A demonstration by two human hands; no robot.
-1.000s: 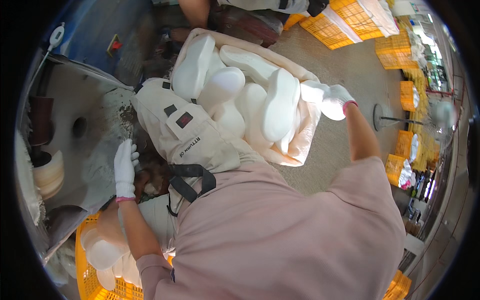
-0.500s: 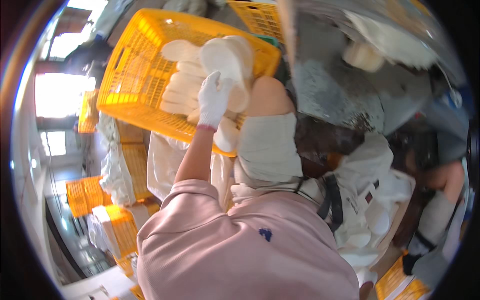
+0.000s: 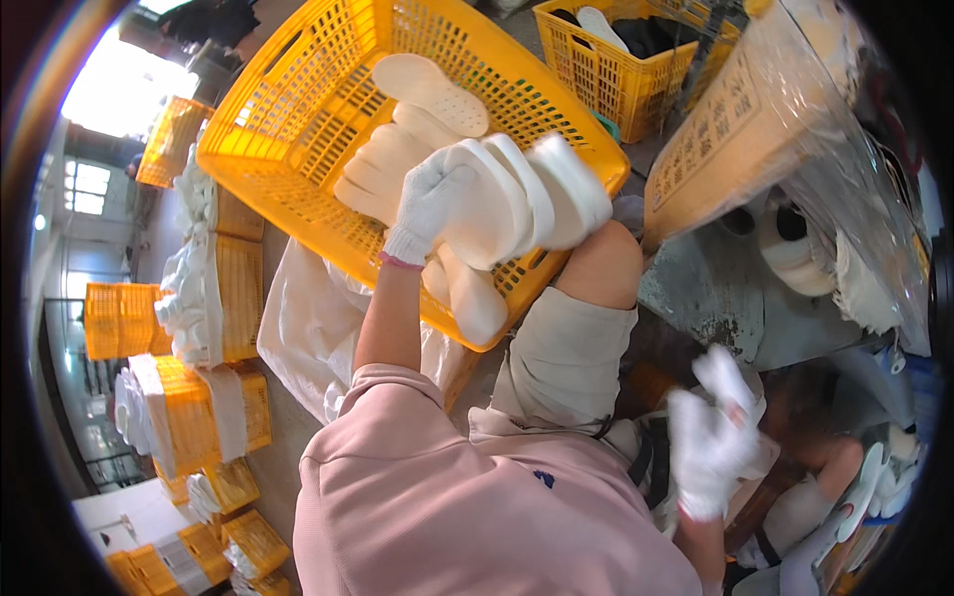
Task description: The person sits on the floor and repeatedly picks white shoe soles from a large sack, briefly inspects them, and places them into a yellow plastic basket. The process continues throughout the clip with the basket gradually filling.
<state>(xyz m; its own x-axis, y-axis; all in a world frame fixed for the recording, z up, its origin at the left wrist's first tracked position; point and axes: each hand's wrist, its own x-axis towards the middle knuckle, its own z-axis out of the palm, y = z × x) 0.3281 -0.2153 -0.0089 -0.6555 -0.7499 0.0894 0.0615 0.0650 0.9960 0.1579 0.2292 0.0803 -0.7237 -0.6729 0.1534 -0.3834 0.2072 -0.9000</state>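
My left hand (image 3: 447, 199), in a white glove, is shut on a stack of white foam shoe soles (image 3: 542, 194). It holds them just above the near rim of a big yellow plastic basket (image 3: 298, 119). More white soles (image 3: 427, 84) lie inside the basket, and some hang by its near wall (image 3: 472, 298). My right hand (image 3: 711, 437), also in a white glove, is low at the right beside my knee. It is blurred, its fingers are spread, and nothing shows in it.
A second yellow crate (image 3: 596, 60) with dark pieces stands behind. A plastic-wrapped cardboard box (image 3: 755, 109) sits on a grey machine (image 3: 715, 298) at the right. Stacked yellow crates (image 3: 229, 298) and a white sack (image 3: 318, 318) line the left. More white soles (image 3: 855, 497) lie at lower right.
My left hand has lifted a stack of soles out of the yellow basket toward its near rim. My right hand has come into view at the lower right. The view shifted.
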